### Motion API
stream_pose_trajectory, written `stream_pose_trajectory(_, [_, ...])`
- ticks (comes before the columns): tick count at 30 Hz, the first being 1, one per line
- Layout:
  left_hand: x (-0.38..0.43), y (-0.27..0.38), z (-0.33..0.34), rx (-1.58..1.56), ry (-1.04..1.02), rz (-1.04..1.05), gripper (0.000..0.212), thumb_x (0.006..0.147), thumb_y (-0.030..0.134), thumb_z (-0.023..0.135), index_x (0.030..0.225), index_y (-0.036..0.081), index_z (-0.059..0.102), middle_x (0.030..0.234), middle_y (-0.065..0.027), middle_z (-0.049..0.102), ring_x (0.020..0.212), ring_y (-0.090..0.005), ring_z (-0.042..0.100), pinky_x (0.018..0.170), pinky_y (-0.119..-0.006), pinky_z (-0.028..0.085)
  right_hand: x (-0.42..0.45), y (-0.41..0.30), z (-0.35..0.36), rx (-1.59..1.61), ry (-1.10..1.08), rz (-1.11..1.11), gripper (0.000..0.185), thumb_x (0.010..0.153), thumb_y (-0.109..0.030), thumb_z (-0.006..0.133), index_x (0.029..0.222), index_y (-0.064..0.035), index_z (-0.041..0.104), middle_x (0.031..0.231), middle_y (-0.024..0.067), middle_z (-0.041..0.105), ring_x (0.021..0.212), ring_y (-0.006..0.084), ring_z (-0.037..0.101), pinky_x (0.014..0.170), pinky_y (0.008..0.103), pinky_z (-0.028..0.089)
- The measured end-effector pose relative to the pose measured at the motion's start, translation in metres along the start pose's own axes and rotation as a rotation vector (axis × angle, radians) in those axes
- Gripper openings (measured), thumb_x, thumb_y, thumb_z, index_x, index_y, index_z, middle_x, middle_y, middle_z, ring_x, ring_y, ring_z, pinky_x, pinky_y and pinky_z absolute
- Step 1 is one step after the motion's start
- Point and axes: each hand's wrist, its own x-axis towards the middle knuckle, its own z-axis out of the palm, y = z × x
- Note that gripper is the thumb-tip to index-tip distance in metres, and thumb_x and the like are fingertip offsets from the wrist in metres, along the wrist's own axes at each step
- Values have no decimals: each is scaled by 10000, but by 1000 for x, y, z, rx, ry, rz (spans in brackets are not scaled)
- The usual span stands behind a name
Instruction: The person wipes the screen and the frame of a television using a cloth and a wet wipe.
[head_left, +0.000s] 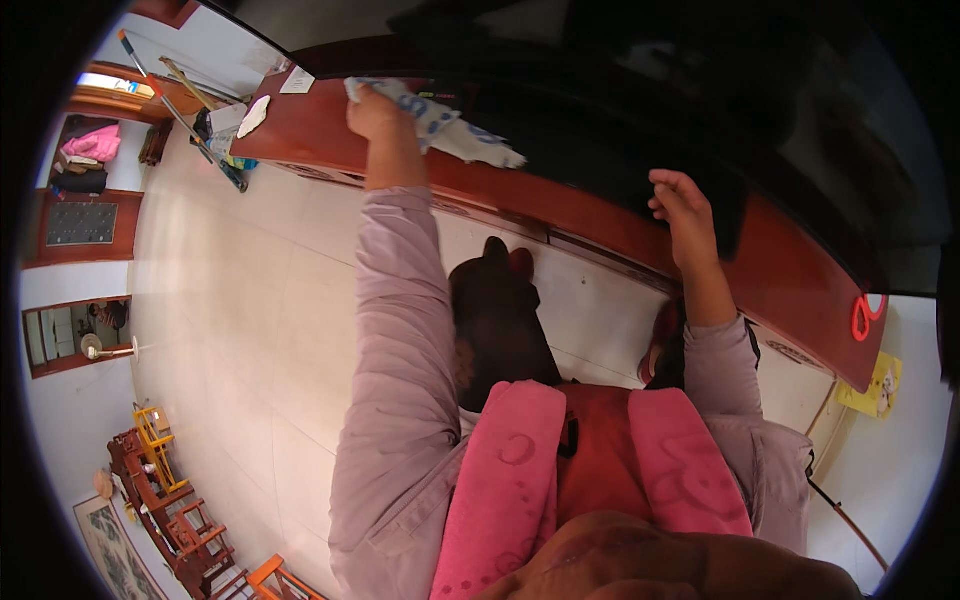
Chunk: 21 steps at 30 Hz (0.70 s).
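Observation:
My left hand (373, 118) grips a white cloth with blue printing (457, 135) at the left part of a long reddish-brown wooden cabinet (315, 112). The cloth trails to the right along the cabinet's front edge, over part of a flat black surface (555, 142). My right hand (684, 214) holds nothing; its fingers are loosely curled above the right part of that black surface. Behind both hands rises a large, dark, glossy screen (600, 45), which overhangs the cabinet top.
A white paper (298, 80) and a crumpled white cloth (254, 116) lie at the cabinet's left end. Red-handled scissors (860, 316) rest at its right end. A mop (196, 135) leans by the left end. Wooden furniture (169, 495) stands across the tiled floor (247, 300).

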Motion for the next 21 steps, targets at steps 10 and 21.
stream_pose_trajectory(10, [148,38,-26,855,69,733,323,828,234,601,997,-31,674,918,-200,683,795,-302,665,705,-366,503,-12,6,-10,-209,-15,70,216,887,-104,568,1092,-57,620,771,-23,564,734,63,507,696,211,424])
stream_pose_trajectory(21, [201,-7,-25,1433,-153,658,353,853,350,540,1143,194,667,1116,-141,650,1023,-336,624,893,-414,486,-13,3,-14,-148,-2,95,235,887,-129,562,1098,-40,615,784,-29,569,757,60,507,718,210,408])
